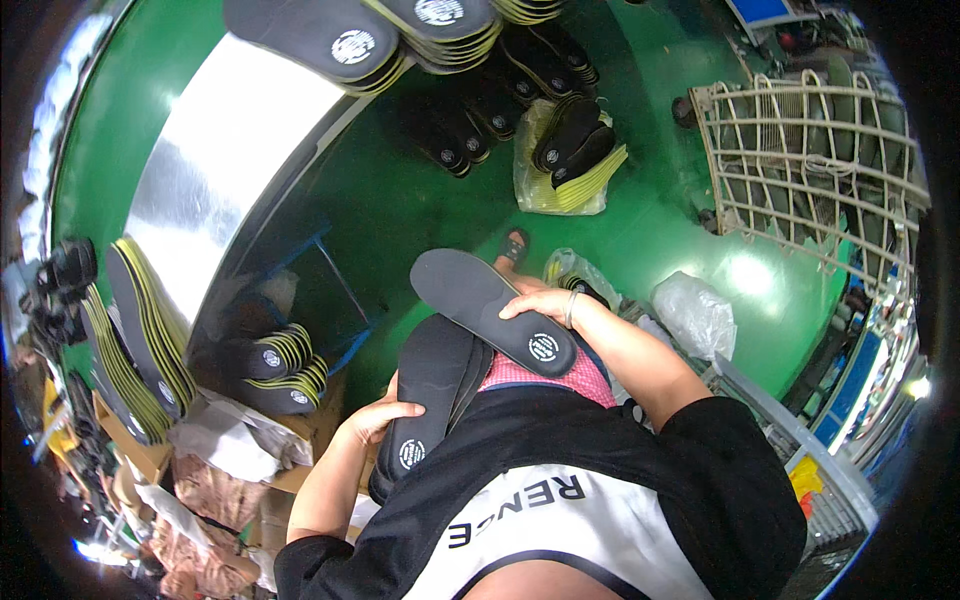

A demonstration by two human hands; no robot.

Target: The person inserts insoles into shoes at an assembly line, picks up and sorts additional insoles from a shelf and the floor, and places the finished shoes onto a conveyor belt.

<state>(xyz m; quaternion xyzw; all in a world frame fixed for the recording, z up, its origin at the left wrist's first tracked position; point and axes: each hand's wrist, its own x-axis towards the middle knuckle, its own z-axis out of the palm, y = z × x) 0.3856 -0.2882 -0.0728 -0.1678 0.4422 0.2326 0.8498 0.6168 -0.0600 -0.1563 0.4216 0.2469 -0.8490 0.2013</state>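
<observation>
My right hand [543, 303] grips a single dark grey insole [462, 285] with a round white print at its heel. It is tilted across my lap, and its heel end lies above the pink checked cloth [575, 382]. Lower and to the left, my left hand [377, 418] is closed round the edge of a stack of black insoles [432, 375], thumb on the top one. The stack rests on my lap, toes pointing away. The fingers of my left hand are hidden beneath it. The held insole overlaps the toe end of the stack.
Stacks of insoles [352, 45] stand on a shiny metal table [215, 160] at the upper left. More insole stacks [150, 325] fill a box at left. A plastic bag of insoles [565, 155] lies on the green floor. A wire cage [810, 150] and a grey crate [830, 510] stand at right.
</observation>
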